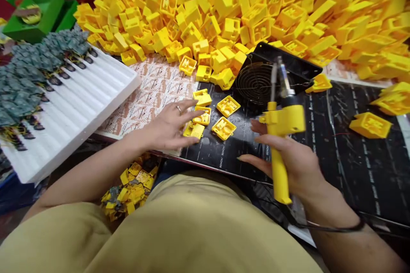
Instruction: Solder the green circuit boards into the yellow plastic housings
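Observation:
My left hand (173, 126), a ring on one finger, is spread with fingertips on or just over a short column of small yellow plastic housings (202, 97) on the black mat. Beside them, two more yellow housings (228, 106) lie open side up, with fittings inside. A yellow soldering gun (286, 120) with a metal tip pointing up is in my right hand (297, 162). Its handle crosses my palm, while the thumb and some fingers reach out to the left. How tightly the fingers close behind the handle is hidden.
A large heap of yellow housings (224, 4) fills the back. A black fan (259, 79) stands behind the soldering gun. At left, a white foam tray (96, 98) bears rows of grey-green wired parts (41, 64). Below the table edge lie more yellow pieces (134, 190).

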{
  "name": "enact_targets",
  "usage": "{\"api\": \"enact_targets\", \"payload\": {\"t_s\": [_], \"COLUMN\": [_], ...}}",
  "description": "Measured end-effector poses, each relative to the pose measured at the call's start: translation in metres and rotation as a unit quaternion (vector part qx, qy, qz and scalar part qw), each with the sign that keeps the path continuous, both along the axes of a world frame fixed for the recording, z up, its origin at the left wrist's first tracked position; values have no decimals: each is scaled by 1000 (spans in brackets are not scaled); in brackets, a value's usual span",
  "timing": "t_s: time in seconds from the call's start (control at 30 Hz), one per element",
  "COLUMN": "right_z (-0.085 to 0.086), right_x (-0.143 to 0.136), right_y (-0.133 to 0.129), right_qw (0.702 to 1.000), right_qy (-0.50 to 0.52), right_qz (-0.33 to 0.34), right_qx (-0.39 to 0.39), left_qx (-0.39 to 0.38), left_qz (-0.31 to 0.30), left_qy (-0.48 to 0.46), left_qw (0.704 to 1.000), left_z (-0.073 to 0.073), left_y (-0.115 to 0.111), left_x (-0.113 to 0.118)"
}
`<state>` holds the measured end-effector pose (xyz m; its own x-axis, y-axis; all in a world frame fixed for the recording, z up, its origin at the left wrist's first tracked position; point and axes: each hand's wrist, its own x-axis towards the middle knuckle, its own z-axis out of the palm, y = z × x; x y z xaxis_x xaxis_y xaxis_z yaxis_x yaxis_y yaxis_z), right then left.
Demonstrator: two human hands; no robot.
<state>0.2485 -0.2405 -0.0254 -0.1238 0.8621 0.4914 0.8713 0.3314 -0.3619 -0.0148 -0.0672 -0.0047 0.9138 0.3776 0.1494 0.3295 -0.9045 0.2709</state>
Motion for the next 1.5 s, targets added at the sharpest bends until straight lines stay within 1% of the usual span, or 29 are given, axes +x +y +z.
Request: {"api": "enact_targets", "payload": {"t_s": [0.1, 0.13, 0.2, 0.27, 0.33, 0.47, 0.53, 0.63, 0.7, 0.8, 0.87, 0.97, 1.03, 1.1, 1.13, 1.23, 1.27, 1.33, 1.4, 1.43, 1.5], "right_z": [-1, -2, -5, -6, -5, -4, -8, -16, -21, -27, -30, -30, -28, -25, -24, -25, -25, -24, -18, -14, -2], "right_x": [-23, -29, -36, -37, -33, -30, -32, -37, -38, -38, -36, -34, -32, -31, -31, -33, -34, -35, -32, -29, -21], "right_y": [22, 29, 36, 35, 26, 4, -1, -2, -2, -3, -5, -8, -9, -9, -9, -10, -11, -11, -10, -8, 1], "right_qw": [998, 997, 996, 997, 998, 998, 998, 999, 999, 998, 999, 999, 999, 999, 999, 998, 998, 996, 994, 994, 995], "right_qy": [-51, -65, -79, -74, -54, -17, -10, 2, 10, 18, 24, 28, 26, 26, 27, 36, 35, 25, 12, 7, -3], "right_qz": [-3, -11, -13, 6, 31, 54, 57, 53, 54, 53, 48, 47, 48, 45, 43, 49, 57, 83, 105, 107, 94], "right_qx": [33, 39, 41, 36, 25, -6, -11, -7, -4, 3, 7, 6, 5, 6, 7, 6, 6, 6, 11, 15, 28], "left_qx": [114, 148, 192, 199, 200, 223, 219, 164, 156, 221, 245, 233, 213, 199, 191, 139, 116, 80, 65, 69, 99], "left_qz": [35, 42, 31, 3, -15, -21, -6, 25, 53, 98, 111, 123, 133, 129, 111, 28, 7, -17, -17, 1, 79], "left_qy": [27, 34, 43, 39, 11, -63, -75, -84, -80, -34, -2, 44, 96, 133, 136, 106, 98, 89, 63, 45, 27], "left_qw": [993, 987, 980, 979, 980, 973, 973, 983, 983, 970, 963, 964, 963, 962, 966, 984, 988, 993, 996, 997, 992], "left_z": [-7, -9, -11, -10, -10, -12, -14, -17, -18, -14, -9, 0, 3, 3, 2, -1, -1, 2, 9, 13, 20], "left_y": [-27, -33, -38, -34, -25, -13, -14, -21, -26, -32, -36, -47, -55, -62, -65, -70, -70, -67, -58, -52, -36], "left_x": [2, 4, 5, 3, -1, -1, 4, 13, 15, 8, 1, -7, -8, -7, -6, -5, -5, -6, -8, -9, -6]}}
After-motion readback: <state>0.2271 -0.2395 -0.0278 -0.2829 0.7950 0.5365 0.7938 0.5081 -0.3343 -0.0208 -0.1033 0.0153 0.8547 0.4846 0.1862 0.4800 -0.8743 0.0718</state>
